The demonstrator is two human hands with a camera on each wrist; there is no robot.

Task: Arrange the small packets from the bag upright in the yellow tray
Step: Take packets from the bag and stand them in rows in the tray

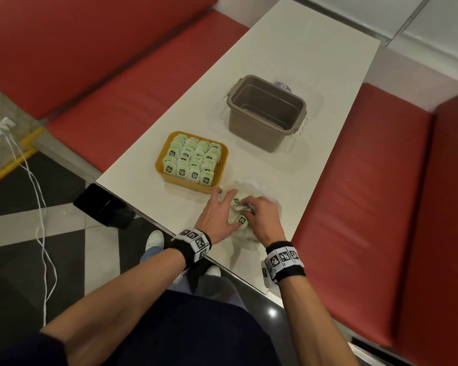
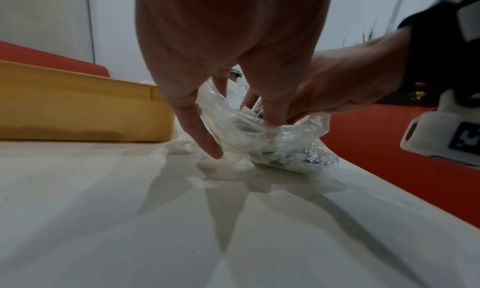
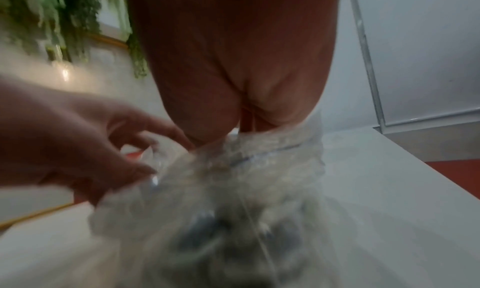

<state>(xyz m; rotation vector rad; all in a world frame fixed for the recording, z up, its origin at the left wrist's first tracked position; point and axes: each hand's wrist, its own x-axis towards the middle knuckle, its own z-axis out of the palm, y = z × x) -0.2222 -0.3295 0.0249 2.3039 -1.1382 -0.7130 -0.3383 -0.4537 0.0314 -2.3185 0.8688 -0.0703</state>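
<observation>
The yellow tray (image 1: pixel 187 185) (image 2: pixel 78 108) holds rows of upright green packets (image 1: pixel 193 159). Just to its right, near the table's front edge, lies a crumpled clear plastic bag (image 1: pixel 265 191) (image 2: pixel 293 149) (image 3: pixel 233 190) with loose packets (image 1: pixel 241 220) showing inside. My left hand (image 1: pixel 218 211) (image 2: pixel 241 136) (image 3: pixel 78 145) holds the bag's left side between thumb and spread fingers. My right hand (image 1: pixel 258 213) (image 2: pixel 337 83) (image 3: pixel 246 118) reaches into the bag with its fingers curled round packets. Its fingertips are hidden in the plastic.
An open grey-brown bin (image 1: pixel 265 138) stands behind the tray, further along the white table (image 1: pixel 288 48). Red bench seats (image 1: pixel 143 96) (image 1: pixel 360 180) flank the table on both sides. A white cable (image 1: pixel 40 207) trails over the floor at the left.
</observation>
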